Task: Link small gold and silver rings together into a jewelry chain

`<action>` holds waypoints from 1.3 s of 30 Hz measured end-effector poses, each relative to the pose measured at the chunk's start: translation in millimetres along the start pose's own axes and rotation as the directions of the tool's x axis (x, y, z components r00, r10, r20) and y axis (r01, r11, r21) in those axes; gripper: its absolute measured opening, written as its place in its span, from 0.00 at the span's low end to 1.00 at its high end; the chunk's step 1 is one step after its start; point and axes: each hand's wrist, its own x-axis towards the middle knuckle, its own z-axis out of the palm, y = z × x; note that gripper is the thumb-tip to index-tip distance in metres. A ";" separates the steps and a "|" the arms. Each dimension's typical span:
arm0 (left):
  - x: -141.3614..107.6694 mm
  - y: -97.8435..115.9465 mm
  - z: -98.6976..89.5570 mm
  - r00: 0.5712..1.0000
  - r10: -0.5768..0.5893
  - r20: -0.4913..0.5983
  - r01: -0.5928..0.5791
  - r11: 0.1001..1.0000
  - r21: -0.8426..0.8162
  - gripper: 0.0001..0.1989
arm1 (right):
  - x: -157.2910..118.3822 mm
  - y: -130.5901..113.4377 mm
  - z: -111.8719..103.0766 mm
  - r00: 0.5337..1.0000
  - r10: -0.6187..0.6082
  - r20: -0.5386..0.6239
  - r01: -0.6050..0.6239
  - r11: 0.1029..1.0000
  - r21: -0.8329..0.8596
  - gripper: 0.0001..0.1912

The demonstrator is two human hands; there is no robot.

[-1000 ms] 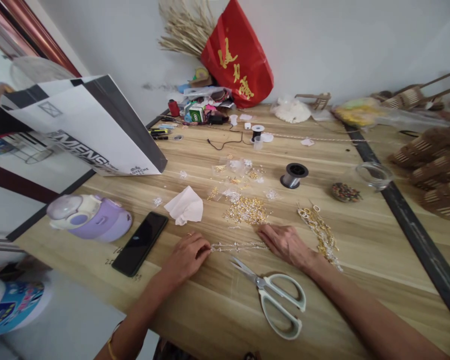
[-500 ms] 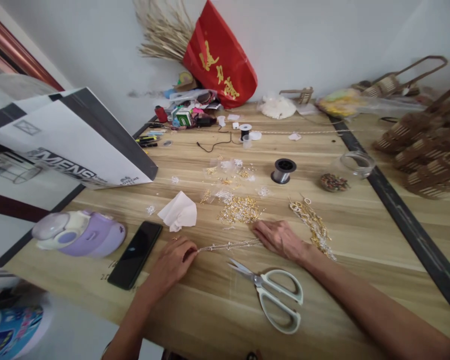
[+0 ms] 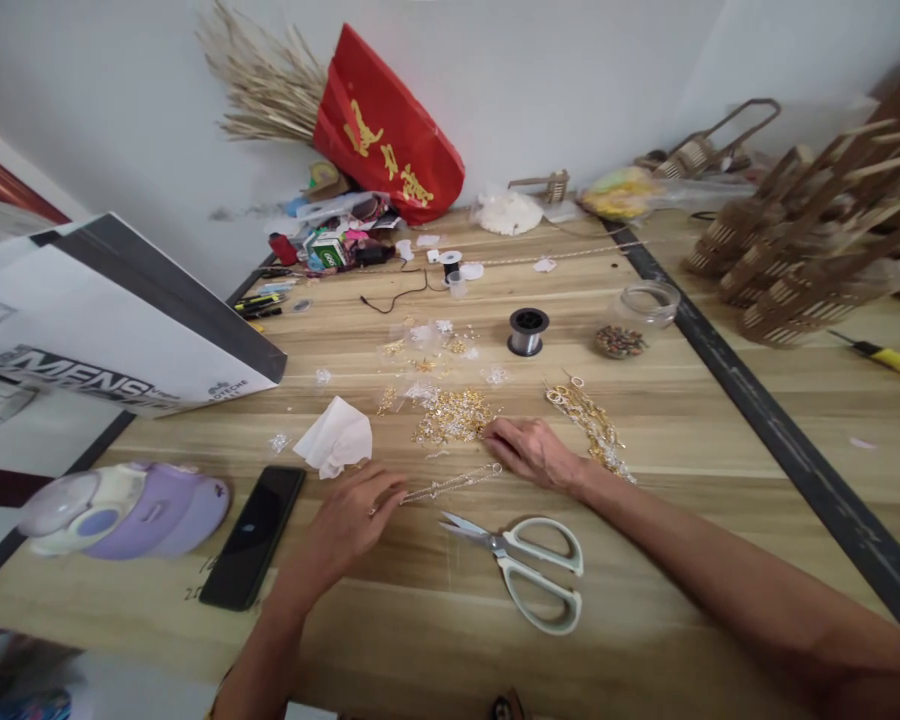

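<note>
Slender silver-coloured beaded chain (image 3: 450,487) lies on the pale wood-grain table (image 3: 645,620) between the hands, one end at the left hand (image 3: 356,512), whose fingers curl loosely—their grip unclear—while the right hand (image 3: 536,455) bunches its fingertips beside the glittering gold-and-silver bead pile (image 3: 454,415), any pinch hidden. A clear round jar (image 3: 649,303) shows dark multicoloured beads (image 3: 619,341) at its lower left. Bare wood borders the white-handled metal scissors (image 3: 544,575), well inside the near edge—smooth, looped handles pointing right.

Both forearms reach forward, left hand (image 3: 356,510) and right hand (image 3: 532,452) palm-down.
</note>
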 end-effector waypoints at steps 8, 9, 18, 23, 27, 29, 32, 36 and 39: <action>65.2 39.3 22.9 0.961 0.204 0.187 -0.207 0.978 -0.004 0.08 | 1.7 0.8 -5.8 0.940 0.113 -0.321 -0.065 0.986 0.156 0.04; 70.2 42.0 26.4 0.959 0.212 0.186 -0.216 0.976 0.002 0.08 | 2.1 1.1 -6.2 0.931 0.136 -0.339 -0.081 0.982 0.173 0.03; 89.4 45.2 52.0 0.955 0.228 0.190 -0.236 0.971 0.021 0.07 | 2.7 3.6 -4.5 0.928 0.158 -0.338 -0.095 0.976 0.197 0.03; 87.4 40.4 54.7 0.965 0.211 0.157 -0.214 0.977 0.006 0.07 | 3.6 3.0 -6.2 0.914 0.181 -0.364 -0.113 0.973 0.201 0.03; 85.6 37.8 53.0 0.972 0.196 0.128 -0.190 0.980 -0.052 0.06 | 5.2 3.0 -7.3 0.893 0.216 -0.394 -0.145 0.969 0.201 0.04; 86.0 35.2 53.5 0.976 0.195 0.096 -0.185 0.977 -0.101 0.05 | 6.2 4.3 -6.6 0.883 0.235 -0.407 -0.163 0.965 0.204 0.04; 88.4 30.7 55.1 0.982 0.189 0.003 -0.186 0.972 -0.147 0.06 | 7.5 6.5 -4.7 0.869 0.258 -0.423 -0.183 0.961 0.209 0.04; 91.1 26.6 56.0 0.975 0.212 -0.072 -0.219 0.970 -0.109 0.08 | 7.8 7.6 -3.0 0.866 0.261 -0.426 -0.190 0.961 0.202 0.04; 90.0 25.8 54.9 0.969 0.247 -0.029 -0.248 0.967 -0.060 0.10 | 7.4 7.0 -3.5 0.864 0.263 -0.431 -0.188 0.960 0.208 0.04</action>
